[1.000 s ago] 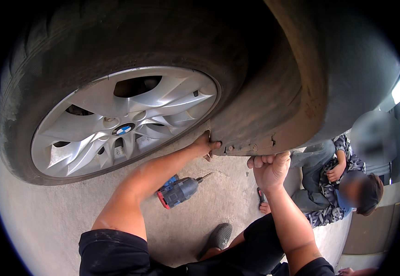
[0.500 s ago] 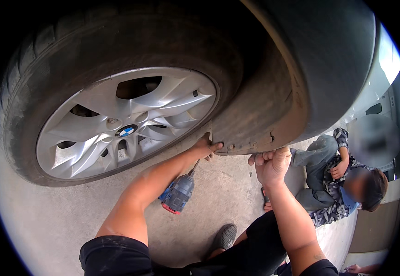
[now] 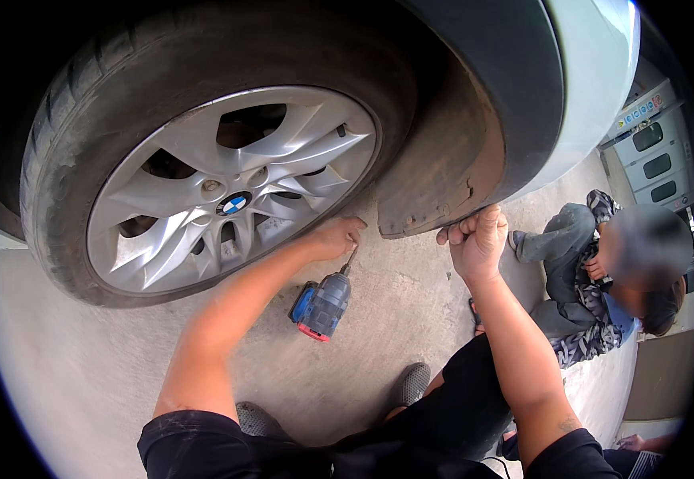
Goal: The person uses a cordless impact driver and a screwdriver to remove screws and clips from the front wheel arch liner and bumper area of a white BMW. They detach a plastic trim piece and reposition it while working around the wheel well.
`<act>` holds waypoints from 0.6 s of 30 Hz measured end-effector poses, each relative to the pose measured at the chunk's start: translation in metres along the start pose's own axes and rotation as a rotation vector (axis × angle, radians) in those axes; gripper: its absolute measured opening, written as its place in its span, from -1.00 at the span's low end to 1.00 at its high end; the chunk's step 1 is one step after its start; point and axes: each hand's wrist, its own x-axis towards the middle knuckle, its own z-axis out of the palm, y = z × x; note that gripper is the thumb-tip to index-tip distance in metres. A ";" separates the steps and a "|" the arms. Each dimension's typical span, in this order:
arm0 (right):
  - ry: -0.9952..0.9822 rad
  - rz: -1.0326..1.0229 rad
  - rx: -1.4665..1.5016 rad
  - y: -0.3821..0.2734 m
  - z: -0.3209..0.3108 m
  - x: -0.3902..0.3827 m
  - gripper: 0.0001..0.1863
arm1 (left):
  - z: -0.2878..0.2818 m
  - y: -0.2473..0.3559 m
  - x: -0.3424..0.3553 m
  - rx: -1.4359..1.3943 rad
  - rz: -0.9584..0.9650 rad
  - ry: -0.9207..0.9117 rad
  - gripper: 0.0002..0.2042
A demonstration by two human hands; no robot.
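My right hand [image 3: 476,241] is closed at the lower edge of the dark wheel arch liner [image 3: 431,188], its fingers curled at the rim. My left hand [image 3: 337,238] hangs below the tyre, apart from the liner's corner. Its fingers are bent together; anything small between them is hidden. Just under those fingers, the bit of a blue and black cordless driver [image 3: 327,307] with a red base points up towards them. The driver is on the floor between my forearms. Small fasteners or holes show along the liner's lower edge.
A car wheel with a silver alloy rim [image 3: 239,191] and black tyre [image 3: 67,168] fills the upper left. The grey fender trim [image 3: 523,88] curves overhead. A person in camouflage sleeves [image 3: 594,339] sits close on the right. My shoe [image 3: 415,383] is on the concrete floor [image 3: 395,319].
My left hand has come off the liner's corner and moved down and left, near the driver's bit. My right hand stays at the liner's edge. The view has shifted.
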 end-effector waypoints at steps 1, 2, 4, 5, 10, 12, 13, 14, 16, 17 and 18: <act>-0.006 -0.004 0.003 0.000 0.000 0.000 -0.31 | -0.006 -0.009 -0.017 0.162 0.050 -0.068 -0.37; -0.009 -0.006 0.007 0.002 -0.002 0.000 -0.31 | -0.010 -0.021 -0.038 0.322 0.102 -0.141 -0.32; 0.039 0.006 0.001 0.003 0.003 0.001 -0.29 | -0.011 -0.044 -0.090 0.426 0.129 -0.291 -0.23; 0.050 0.012 -0.007 0.002 0.002 0.000 -0.29 | -0.004 -0.031 -0.107 0.398 0.106 -0.288 -0.21; 0.082 0.054 -0.015 -0.005 0.013 -0.001 -0.31 | 0.050 0.010 -0.171 -0.117 0.128 0.077 -0.22; 0.057 0.056 -0.005 -0.004 0.017 0.003 -0.31 | 0.090 -0.042 -0.158 -0.777 0.007 0.115 -0.42; 0.072 0.060 -0.016 -0.005 0.013 0.001 -0.31 | 0.105 -0.047 -0.147 -0.900 0.006 0.162 -0.51; 0.079 0.063 -0.018 -0.005 0.014 0.001 -0.31 | 0.116 -0.052 -0.141 -1.014 0.012 0.224 -0.59; 0.080 0.071 -0.024 -0.007 0.012 0.000 -0.31 | 0.127 -0.037 -0.132 -0.788 0.120 0.405 -0.71; 0.072 0.077 -0.023 -0.006 0.009 0.000 -0.31 | 0.129 -0.031 -0.130 -0.661 0.145 0.485 -0.75; 0.063 0.081 -0.020 -0.007 0.010 0.000 -0.31 | 0.126 -0.028 -0.128 -0.512 0.134 0.530 -0.77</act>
